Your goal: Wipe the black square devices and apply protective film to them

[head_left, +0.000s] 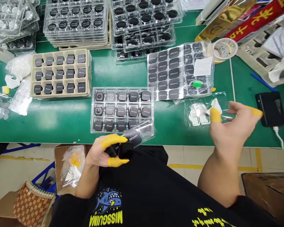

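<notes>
My left hand [104,151], with yellow finger cots on thumb and forefinger, grips a small black square case [125,150] above my lap. From the same hand sticks out a clear film with a dark printed label [133,137], overlapping the near right corner of a clear plastic tray [152,107] of dark square cases. How the film is held is hidden. My right hand [234,126] is open over the table's right side, its yellow-capped thumb and forefinger spread wide. A white paper scrap [215,105] shows at the thumb, above a clear bag [188,118] with white peeled backing; whether it sticks to the thumb I cannot tell.
A beige tray stack [90,75] of dark cases stands left. Clear tray stacks [77,36] line the back. Label sheets [165,74], a tape roll [225,50] and a black phone-like device [271,108] with a white cable lie right. Below the front edge sits a cardboard box [59,157].
</notes>
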### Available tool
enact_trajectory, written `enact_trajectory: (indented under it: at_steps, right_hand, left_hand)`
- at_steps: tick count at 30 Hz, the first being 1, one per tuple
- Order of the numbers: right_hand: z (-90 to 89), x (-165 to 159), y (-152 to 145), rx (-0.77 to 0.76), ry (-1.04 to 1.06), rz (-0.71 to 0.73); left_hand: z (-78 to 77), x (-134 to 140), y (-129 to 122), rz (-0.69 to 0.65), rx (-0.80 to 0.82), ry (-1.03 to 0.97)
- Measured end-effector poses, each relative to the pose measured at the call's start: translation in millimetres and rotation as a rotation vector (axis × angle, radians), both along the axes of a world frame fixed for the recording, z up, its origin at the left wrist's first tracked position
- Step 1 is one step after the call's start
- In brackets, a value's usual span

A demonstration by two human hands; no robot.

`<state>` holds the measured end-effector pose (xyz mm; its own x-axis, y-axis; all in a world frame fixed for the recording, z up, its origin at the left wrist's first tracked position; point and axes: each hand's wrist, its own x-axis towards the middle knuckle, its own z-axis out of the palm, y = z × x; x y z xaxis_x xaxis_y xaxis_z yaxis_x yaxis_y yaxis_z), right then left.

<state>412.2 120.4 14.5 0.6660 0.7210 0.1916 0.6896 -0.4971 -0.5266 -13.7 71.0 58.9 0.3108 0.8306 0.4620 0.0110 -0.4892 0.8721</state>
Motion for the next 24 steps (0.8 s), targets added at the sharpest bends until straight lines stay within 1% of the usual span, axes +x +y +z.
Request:
enact_trajectory:
  at_steps: [1, 2, 3, 4, 5, 6, 8, 9, 11, 14, 16, 20, 24]
  right_hand:
    - [14.9, -24.9, -9.8, 0.12, 0.074, 0.276]
    - [30.8, -50.7, -18.1, 0.182, 0.131, 0.563]
    - [46.6, -75.7, -23.8, 0.184, 0.158, 0.819]
    - [60.9, -98.2, -26.5, 0.195, 0.169, 1.041]
    - [72.9, -117.0, -26.2, 0.197, 0.191, 1.227]
    - [81.9, -131.4, -23.6, 0.183, 0.218, 1.369]
    - [90.9, -147.1, -14.5, 0.147, 0.263, 1.531]
    - [91.9, -149.8, -9.8, 0.127, 0.286, 1.572]
    - [90.0, -149.4, -3.1, 0.093, 0.338, 1.611]
    - [85.7, -146.2, -0.7, 0.056, 0.415, 1.615]
    - [84.8, -146.5, -2.0, 0.043, 0.421, 1.61]
    - [85.7, -151.2, -3.5, 0.069, 0.349, 1.615]
    - [84.8, -153.2, -4.7, 0.122, 0.217, 1.58]
  left_hand:
    - [3.9, 1.7, 0.7, -0.024, 0.01, 0.03]
    - [7.4, 3.5, 1.7, -0.046, 0.017, 0.064]
    - [10.3, 5.3, 3.0, -0.067, 0.024, 0.099]
    - [12.7, 6.8, 4.4, -0.085, 0.031, 0.132]
    - [14.6, 8.0, 5.7, -0.097, 0.036, 0.158]
    - [16.2, 8.7, 6.8, -0.107, 0.037, 0.18]
    - [18.6, 8.7, 7.9, -0.121, 0.032, 0.221]
    - [19.5, 8.0, 7.8, -0.122, 0.027, 0.235]
    - [20.2, 6.0, 6.5, -0.127, 0.019, 0.246]
    - [18.2, 3.1, 4.0, -0.122, 0.002, 0.216]
    - [15.6, 1.9, 3.3, -0.118, -0.012, 0.183]
    - [12.1, 2.0, 5.2, -0.132, -0.028, 0.125]
    - [11.8, 4.0, 8.2, -0.13, -0.02, 0.09]
